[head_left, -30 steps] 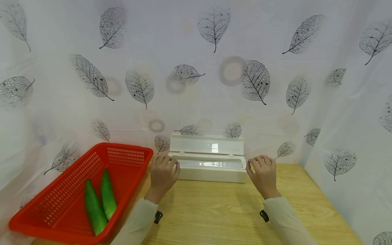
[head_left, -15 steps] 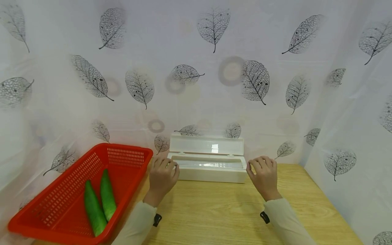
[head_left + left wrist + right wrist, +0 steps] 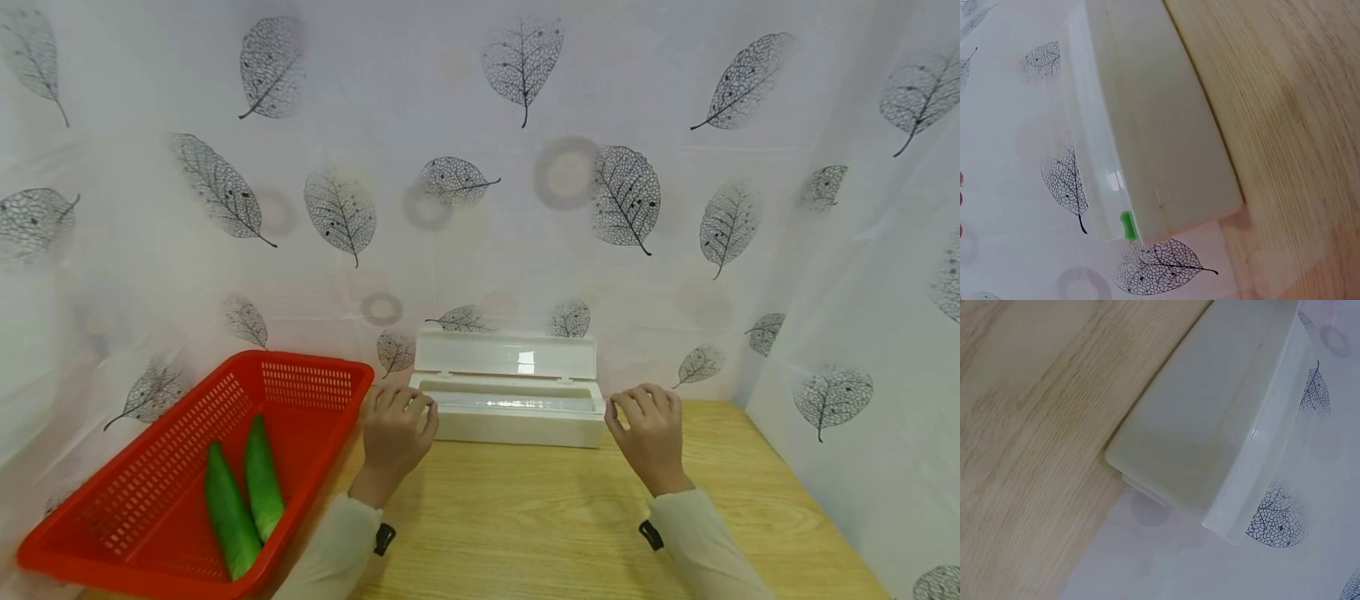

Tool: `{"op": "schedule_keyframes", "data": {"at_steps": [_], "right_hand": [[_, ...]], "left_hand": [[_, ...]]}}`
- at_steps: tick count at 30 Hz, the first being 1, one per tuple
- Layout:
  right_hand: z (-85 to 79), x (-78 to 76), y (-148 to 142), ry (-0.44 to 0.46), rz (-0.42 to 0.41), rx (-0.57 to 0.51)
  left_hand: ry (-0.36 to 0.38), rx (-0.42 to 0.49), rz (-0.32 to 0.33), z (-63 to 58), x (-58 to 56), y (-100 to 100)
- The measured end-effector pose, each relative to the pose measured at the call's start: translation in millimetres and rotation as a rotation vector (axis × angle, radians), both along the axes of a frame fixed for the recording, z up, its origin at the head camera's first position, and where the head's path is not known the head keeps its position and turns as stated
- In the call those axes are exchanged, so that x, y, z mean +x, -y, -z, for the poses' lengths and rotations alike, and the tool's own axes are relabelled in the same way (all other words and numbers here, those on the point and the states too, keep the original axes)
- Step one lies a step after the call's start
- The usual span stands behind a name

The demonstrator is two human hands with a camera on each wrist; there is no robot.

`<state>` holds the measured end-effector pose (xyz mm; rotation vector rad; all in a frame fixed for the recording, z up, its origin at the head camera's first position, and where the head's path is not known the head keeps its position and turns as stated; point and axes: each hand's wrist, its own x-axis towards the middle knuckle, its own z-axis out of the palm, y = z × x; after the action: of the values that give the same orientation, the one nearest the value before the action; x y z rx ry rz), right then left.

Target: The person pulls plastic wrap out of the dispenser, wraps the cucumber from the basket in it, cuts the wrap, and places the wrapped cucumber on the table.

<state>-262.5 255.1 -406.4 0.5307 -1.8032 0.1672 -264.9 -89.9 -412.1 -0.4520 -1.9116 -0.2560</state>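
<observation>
A long white cling film box [image 3: 517,428] stands at the table's back, its lid [image 3: 506,354] up and a glossy clear roll [image 3: 517,403] inside. At its left end my left hand [image 3: 396,429] pinches thumb against fingers. My right hand [image 3: 647,432] makes the same pinch at the right end. Both seem to hold an edge of clear film, though the film itself hardly shows. The left wrist view shows the box's front and a green piece [image 3: 1127,225] on the lid; fingertips barely enter at the left edge. In the right wrist view only the box end [image 3: 1185,444] appears.
To the left stands a red plastic basket [image 3: 135,442] with two green cucumbers [image 3: 231,508] [image 3: 262,475] in it. A pale leaf-printed sheet [image 3: 480,233] hangs close behind the box and along the sides. Wood-grain tabletop [image 3: 517,525] extends in front of the box.
My hands have drawn slightly apart, the left one leftward and the right one rightward. The glint over the roll looks straighter now. Box and basket stay in place.
</observation>
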Motion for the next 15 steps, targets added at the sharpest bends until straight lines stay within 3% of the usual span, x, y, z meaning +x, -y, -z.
{"op": "schedule_keyframes", "data": {"at_steps": [15], "right_hand": [[-0.5, 4.3, 0.5, -0.040, -0.020, -0.009]], "left_hand": [[-0.034, 0.013, 0.022, -1.7, 9.2, 0.9]]}}
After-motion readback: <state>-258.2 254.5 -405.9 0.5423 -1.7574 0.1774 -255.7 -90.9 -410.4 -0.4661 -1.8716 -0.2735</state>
